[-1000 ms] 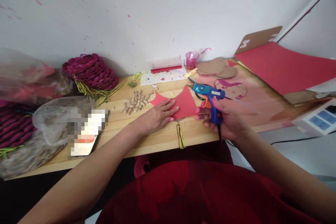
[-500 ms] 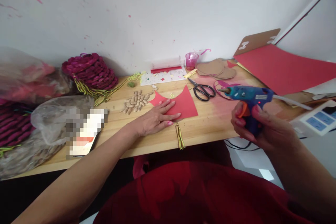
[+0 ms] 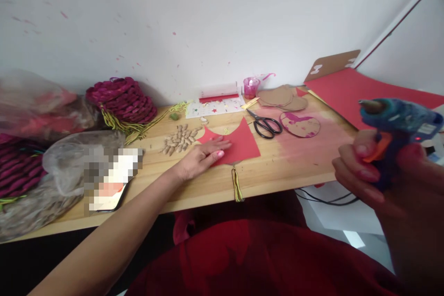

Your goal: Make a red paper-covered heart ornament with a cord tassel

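My left hand (image 3: 204, 156) lies with fingers stretched out on a red sheet of paper (image 3: 243, 143) that has a curved cut along its top. From under the sheet's lower edge hangs a yellow-green yarn tassel (image 3: 237, 186). Raised off the table at the right, my right hand (image 3: 367, 171) is wrapped round the handle of a blue glue gun (image 3: 398, 118) with an orange trigger. Its nozzle points left and its red light is lit. Black-handled scissors (image 3: 266, 126) rest just right of the red sheet, and a pile of pistachio-like shells (image 3: 181, 139) sits to its left.
Cardboard shapes (image 3: 277, 96) and a purple-stained cardboard round (image 3: 300, 124) lie beyond the scissors. A pink cup (image 3: 251, 87) stands by the wall. Large red paper (image 3: 347, 92) covers the back right. Purple woven cones (image 3: 121, 101), plastic bags (image 3: 72, 162) and a phone (image 3: 114, 185) occupy the left.
My right hand has moved right and closer to the camera with the glue gun, uncovering the purple-stained round. My left hand has shifted slightly left on the red sheet, its fingers closer together.
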A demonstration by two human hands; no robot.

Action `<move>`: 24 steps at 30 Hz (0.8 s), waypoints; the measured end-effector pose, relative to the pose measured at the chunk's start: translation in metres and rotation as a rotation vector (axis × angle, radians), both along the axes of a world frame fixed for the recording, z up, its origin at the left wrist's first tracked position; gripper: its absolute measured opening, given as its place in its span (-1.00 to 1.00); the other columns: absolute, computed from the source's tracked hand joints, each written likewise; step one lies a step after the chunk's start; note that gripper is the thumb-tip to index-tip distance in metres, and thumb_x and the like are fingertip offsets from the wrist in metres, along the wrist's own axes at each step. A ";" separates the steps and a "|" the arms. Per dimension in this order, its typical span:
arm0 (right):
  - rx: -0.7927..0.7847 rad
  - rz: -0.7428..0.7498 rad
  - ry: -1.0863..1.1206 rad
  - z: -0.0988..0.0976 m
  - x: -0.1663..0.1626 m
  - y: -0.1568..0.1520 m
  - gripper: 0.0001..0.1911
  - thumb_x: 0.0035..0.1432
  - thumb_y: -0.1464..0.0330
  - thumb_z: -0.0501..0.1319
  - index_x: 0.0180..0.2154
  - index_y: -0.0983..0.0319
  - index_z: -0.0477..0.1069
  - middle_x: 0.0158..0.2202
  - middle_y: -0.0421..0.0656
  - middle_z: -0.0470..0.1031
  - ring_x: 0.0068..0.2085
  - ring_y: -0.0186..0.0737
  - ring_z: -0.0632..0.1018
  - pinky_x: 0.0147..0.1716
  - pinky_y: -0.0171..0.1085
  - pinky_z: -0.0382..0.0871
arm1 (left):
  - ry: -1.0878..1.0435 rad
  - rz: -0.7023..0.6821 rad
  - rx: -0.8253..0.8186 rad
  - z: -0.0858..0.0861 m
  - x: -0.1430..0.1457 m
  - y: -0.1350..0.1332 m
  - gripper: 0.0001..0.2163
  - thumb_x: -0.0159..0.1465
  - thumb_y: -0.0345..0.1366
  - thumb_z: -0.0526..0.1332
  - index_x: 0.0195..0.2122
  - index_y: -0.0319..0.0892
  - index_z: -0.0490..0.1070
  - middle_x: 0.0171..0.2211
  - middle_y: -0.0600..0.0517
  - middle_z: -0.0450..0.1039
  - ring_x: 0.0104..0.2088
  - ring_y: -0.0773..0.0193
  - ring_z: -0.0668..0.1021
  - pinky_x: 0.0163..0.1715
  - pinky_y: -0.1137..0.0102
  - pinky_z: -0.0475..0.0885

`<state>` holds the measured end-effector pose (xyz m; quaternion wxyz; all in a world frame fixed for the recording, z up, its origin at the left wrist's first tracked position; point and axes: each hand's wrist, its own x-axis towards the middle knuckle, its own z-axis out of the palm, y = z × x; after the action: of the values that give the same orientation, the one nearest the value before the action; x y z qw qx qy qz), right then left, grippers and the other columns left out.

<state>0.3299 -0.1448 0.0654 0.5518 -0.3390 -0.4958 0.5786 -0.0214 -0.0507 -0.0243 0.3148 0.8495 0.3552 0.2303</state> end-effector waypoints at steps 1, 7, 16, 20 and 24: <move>0.013 0.006 0.015 0.000 0.001 0.000 -0.77 0.22 0.13 0.23 -0.30 0.13 0.53 -0.54 -0.19 0.25 -0.68 -0.36 0.25 -0.80 -0.25 -0.10 | -0.025 0.072 0.020 -0.003 0.003 0.000 -0.60 0.48 -0.14 0.05 0.26 -0.09 0.39 0.26 -0.03 0.38 0.37 0.09 0.29 0.38 -0.01 0.17; -0.079 0.029 0.036 -0.008 -0.007 0.005 -0.75 0.19 0.13 0.30 -0.28 0.18 0.56 -0.55 -0.21 0.29 -0.67 -0.36 0.32 -0.74 -0.24 -0.07 | 0.072 0.197 0.184 -0.018 0.035 0.007 -0.61 0.43 -0.32 0.10 0.27 -0.19 0.37 0.25 -0.05 0.41 0.31 0.16 0.39 0.38 0.16 0.22; -0.249 0.025 0.036 -0.029 -0.018 0.011 -0.72 0.11 0.09 0.37 -0.31 0.16 0.57 -0.55 -0.21 0.32 -0.66 -0.39 0.36 -0.67 -0.31 -0.02 | 0.195 0.105 0.199 -0.024 0.037 0.015 -0.57 0.45 -0.20 0.13 0.30 -0.21 0.33 0.34 -0.11 0.25 0.39 0.08 0.25 0.40 0.01 0.12; -0.314 0.032 0.051 -0.035 -0.020 0.014 -0.72 0.09 0.10 0.40 -0.31 0.16 0.56 -0.55 -0.22 0.33 -0.66 -0.40 0.37 -0.67 -0.35 -0.02 | 0.185 0.110 0.183 -0.023 0.036 0.014 -0.53 0.42 -0.17 0.17 0.32 -0.20 0.29 0.34 -0.09 0.25 0.40 0.09 0.23 0.41 0.03 0.11; -0.356 0.034 0.069 -0.040 -0.021 0.017 -0.72 0.08 0.10 0.41 -0.31 0.16 0.56 -0.55 -0.22 0.34 -0.66 -0.40 0.38 -0.67 -0.37 0.02 | 0.198 0.077 0.186 -0.024 0.035 0.016 -0.51 0.41 -0.17 0.20 0.32 -0.20 0.29 0.35 -0.11 0.22 0.40 0.09 0.21 0.41 0.04 0.10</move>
<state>0.3089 -0.1280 0.0250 0.4902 -0.4027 -0.3719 0.6776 0.0138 -0.0349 -0.0482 0.1892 0.8793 0.3940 0.1892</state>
